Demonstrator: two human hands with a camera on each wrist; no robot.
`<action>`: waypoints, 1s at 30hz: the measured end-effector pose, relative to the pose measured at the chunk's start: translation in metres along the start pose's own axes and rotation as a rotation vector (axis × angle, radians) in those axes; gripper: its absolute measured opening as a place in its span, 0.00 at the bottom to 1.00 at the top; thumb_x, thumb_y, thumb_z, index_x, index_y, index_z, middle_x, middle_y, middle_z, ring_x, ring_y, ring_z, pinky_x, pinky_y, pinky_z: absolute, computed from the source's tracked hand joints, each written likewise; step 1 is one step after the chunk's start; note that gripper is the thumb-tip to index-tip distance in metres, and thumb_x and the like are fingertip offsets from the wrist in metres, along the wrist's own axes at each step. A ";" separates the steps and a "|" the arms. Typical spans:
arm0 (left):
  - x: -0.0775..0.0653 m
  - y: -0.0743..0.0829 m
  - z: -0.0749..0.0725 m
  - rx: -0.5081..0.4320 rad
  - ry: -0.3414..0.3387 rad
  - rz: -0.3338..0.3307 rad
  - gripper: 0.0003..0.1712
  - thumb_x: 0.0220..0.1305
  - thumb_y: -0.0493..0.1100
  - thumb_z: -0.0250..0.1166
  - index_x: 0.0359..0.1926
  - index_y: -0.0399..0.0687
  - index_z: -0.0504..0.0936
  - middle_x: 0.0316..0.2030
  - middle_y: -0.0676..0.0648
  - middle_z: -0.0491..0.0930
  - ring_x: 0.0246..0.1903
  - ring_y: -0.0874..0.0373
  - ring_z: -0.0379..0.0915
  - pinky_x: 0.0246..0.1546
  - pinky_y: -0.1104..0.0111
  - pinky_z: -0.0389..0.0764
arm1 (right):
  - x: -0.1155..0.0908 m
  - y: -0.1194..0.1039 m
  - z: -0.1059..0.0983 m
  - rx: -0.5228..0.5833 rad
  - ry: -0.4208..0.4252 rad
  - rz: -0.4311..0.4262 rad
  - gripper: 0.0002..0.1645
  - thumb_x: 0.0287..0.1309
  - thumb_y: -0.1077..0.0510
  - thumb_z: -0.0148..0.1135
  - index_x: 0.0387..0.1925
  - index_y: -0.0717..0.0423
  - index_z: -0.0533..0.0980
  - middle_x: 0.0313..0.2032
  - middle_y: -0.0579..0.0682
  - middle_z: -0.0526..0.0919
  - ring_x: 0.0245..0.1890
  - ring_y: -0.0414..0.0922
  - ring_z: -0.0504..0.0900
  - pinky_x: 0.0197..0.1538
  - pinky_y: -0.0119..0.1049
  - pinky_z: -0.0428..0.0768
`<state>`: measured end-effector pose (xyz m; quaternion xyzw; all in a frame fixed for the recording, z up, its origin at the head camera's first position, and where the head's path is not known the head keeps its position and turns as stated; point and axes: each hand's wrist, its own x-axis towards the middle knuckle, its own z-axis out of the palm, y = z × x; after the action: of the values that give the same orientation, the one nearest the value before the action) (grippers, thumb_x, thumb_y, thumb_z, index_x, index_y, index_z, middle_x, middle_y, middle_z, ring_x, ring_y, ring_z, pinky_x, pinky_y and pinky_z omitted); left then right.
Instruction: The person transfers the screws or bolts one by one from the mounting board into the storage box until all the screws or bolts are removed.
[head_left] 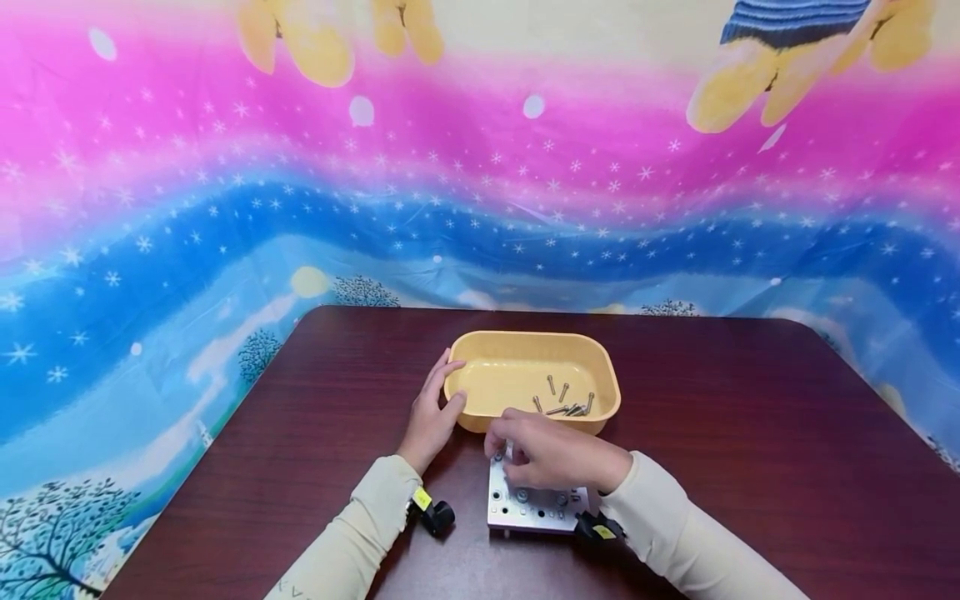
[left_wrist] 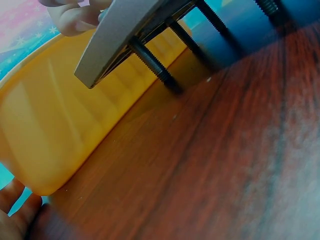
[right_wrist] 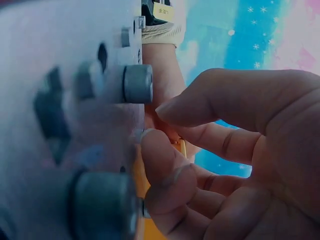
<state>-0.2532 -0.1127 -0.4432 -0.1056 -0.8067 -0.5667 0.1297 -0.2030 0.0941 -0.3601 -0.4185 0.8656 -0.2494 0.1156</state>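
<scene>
My left hand (head_left: 435,417) grips the left end of a yellow plastic basin (head_left: 528,421), with the thumb at the near corner; its fingertips (left_wrist: 11,197) show at the basin's corner in the left wrist view. Just in front of the basin is a silver metal plate (head_left: 517,521) with holes and socket-head bolts (head_left: 562,498). My right hand (head_left: 558,454) bends over the plate's far left part, thumb and fingers curled at a bolt head (head_left: 498,456). From the right wrist, my thumb (right_wrist: 200,100) hides much of that spot, and another bolt head (right_wrist: 137,84) stands beside it.
Several loose bolts (head_left: 566,408) lie in the basin's right half. Threaded bolt shanks (left_wrist: 150,60) hang below the plate, which sits raised above the dark wooden table (head_left: 720,417). A printed cloth (head_left: 480,175) stands behind the table.
</scene>
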 end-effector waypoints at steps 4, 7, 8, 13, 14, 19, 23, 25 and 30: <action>0.000 -0.001 0.001 -0.006 0.000 0.015 0.26 0.65 0.40 0.57 0.64 0.53 0.72 0.72 0.59 0.54 0.71 0.59 0.49 0.67 0.54 0.57 | -0.001 -0.001 0.001 0.005 -0.012 -0.011 0.13 0.51 0.64 0.60 0.41 0.49 0.76 0.38 0.44 0.74 0.32 0.34 0.76 0.39 0.28 0.76; 0.000 -0.002 0.001 -0.008 -0.001 0.024 0.26 0.65 0.40 0.57 0.64 0.53 0.72 0.72 0.60 0.54 0.71 0.60 0.49 0.67 0.56 0.56 | -0.001 -0.001 0.001 0.000 -0.016 -0.014 0.14 0.51 0.63 0.61 0.41 0.48 0.77 0.37 0.44 0.74 0.32 0.34 0.76 0.38 0.28 0.76; 0.000 -0.002 0.001 -0.008 -0.001 0.022 0.26 0.65 0.40 0.57 0.64 0.53 0.72 0.72 0.61 0.54 0.71 0.60 0.49 0.67 0.57 0.56 | -0.001 -0.001 0.001 -0.005 -0.016 -0.013 0.14 0.51 0.63 0.61 0.40 0.48 0.76 0.37 0.43 0.74 0.32 0.34 0.76 0.38 0.28 0.75; 0.000 -0.002 0.001 -0.017 -0.007 0.017 0.26 0.65 0.40 0.57 0.64 0.54 0.72 0.72 0.60 0.54 0.71 0.60 0.49 0.67 0.56 0.56 | -0.001 -0.002 0.001 -0.023 -0.020 -0.011 0.13 0.51 0.63 0.61 0.40 0.47 0.76 0.37 0.43 0.73 0.31 0.34 0.75 0.38 0.28 0.75; 0.000 -0.001 0.001 -0.020 -0.007 0.016 0.26 0.65 0.40 0.57 0.64 0.54 0.72 0.72 0.60 0.54 0.71 0.60 0.49 0.67 0.55 0.56 | -0.001 -0.002 0.001 -0.027 -0.020 -0.011 0.13 0.52 0.63 0.61 0.40 0.47 0.76 0.37 0.43 0.73 0.31 0.34 0.75 0.38 0.28 0.75; 0.000 0.000 -0.002 -0.036 -0.006 0.019 0.26 0.66 0.37 0.58 0.64 0.53 0.72 0.73 0.58 0.53 0.71 0.58 0.48 0.67 0.52 0.57 | 0.002 -0.006 0.001 -0.078 -0.009 -0.006 0.10 0.53 0.63 0.60 0.38 0.49 0.76 0.35 0.43 0.73 0.28 0.36 0.73 0.35 0.28 0.74; 0.000 -0.001 -0.002 -0.027 -0.008 0.007 0.25 0.66 0.38 0.58 0.64 0.54 0.72 0.73 0.60 0.53 0.71 0.59 0.48 0.67 0.52 0.57 | 0.004 -0.009 0.001 -0.143 0.007 0.002 0.08 0.53 0.64 0.61 0.35 0.50 0.77 0.33 0.43 0.73 0.28 0.36 0.72 0.34 0.28 0.73; 0.000 -0.001 -0.002 -0.020 -0.011 -0.002 0.25 0.66 0.39 0.58 0.65 0.54 0.72 0.73 0.61 0.52 0.71 0.59 0.48 0.67 0.52 0.57 | 0.005 -0.010 0.002 -0.172 0.017 0.005 0.07 0.53 0.64 0.61 0.34 0.50 0.77 0.33 0.44 0.74 0.28 0.36 0.71 0.34 0.28 0.73; -0.001 -0.002 -0.001 -0.010 -0.010 -0.003 0.25 0.66 0.40 0.57 0.65 0.55 0.72 0.73 0.61 0.52 0.71 0.60 0.48 0.67 0.53 0.57 | 0.005 -0.012 0.004 -0.224 0.043 0.002 0.07 0.53 0.65 0.62 0.32 0.50 0.78 0.33 0.43 0.74 0.30 0.35 0.71 0.36 0.28 0.74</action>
<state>-0.2529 -0.1142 -0.4448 -0.1078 -0.8046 -0.5705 0.1243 -0.1964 0.0821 -0.3574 -0.4225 0.8908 -0.1597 0.0499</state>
